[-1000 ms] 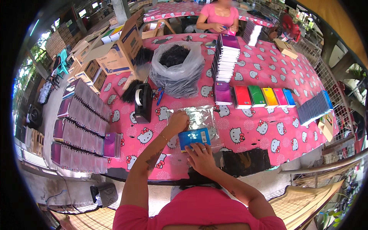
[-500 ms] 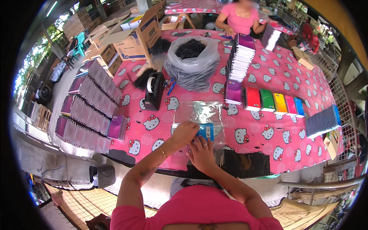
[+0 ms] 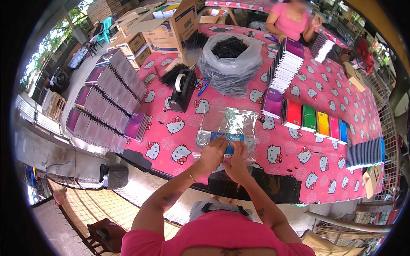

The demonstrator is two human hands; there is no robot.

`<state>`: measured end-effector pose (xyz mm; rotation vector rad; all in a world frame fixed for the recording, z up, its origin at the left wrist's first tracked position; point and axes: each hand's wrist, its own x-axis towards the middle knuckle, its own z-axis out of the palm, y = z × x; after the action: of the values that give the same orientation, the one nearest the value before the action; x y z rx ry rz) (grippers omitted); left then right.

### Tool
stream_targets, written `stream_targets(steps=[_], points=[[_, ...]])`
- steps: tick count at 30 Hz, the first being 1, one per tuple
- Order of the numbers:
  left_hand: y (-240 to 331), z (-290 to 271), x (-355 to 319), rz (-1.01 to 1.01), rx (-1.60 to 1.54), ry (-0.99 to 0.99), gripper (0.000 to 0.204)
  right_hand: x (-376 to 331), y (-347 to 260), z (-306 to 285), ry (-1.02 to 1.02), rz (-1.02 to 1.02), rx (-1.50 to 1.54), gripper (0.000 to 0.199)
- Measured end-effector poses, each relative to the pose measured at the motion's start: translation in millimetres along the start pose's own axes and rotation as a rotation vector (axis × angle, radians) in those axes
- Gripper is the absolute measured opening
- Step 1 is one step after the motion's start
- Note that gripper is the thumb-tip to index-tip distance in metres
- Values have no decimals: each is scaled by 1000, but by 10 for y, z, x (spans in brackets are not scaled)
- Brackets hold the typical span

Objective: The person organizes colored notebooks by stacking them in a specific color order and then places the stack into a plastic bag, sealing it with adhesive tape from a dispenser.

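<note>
A small blue notebook (image 3: 234,137) lies on a clear plastic sleeve (image 3: 245,119) spread over the table in front of me. My left hand (image 3: 212,152) has its fingers closed on the notebook's near side, pressed against the cover. From the right, my right hand (image 3: 237,165) grips the same notebook near its lower right, thumb apart from the fingers. Part of the notebook is hidden beneath both hands. Beyond the sleeve stands a black tape dispenser (image 3: 183,96) with a white roll, and blue-handled scissors (image 3: 203,88) lie beside it.
Wrapped notebooks (image 3: 106,106) stand in rows at left. Purple notebooks (image 3: 272,102), a red notebook (image 3: 293,113) and other coloured ones line the right. A plastic bag (image 3: 230,64) of black coils and a carton (image 3: 168,34) stand behind. Across the table is a co-worker (image 3: 290,19).
My view has shifted, so the table sits differently in the picture. Both hands have moved over the blue notebook, and more of its cover shows. The co-worker has raised one hand.
</note>
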<state>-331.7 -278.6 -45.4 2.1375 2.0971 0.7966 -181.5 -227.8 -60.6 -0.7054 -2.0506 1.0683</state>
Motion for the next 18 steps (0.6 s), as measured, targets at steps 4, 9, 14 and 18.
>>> stream_targets(steps=[4,9,14,18], points=[[32,126,-75,-12,78,82,34,150,-202,-315,-212,-291,-856,63],[-76,-118,-229,-5,9,193,28,251,22,-361,-314,-366,-951,54],[-1508,-449,-312,-505,0,368,19,216,6,-343,-332,-324,-909,55],[-2330,-1130,283,-791,-386,449,21,233,-71,-315,-330,-318,-846,59]])
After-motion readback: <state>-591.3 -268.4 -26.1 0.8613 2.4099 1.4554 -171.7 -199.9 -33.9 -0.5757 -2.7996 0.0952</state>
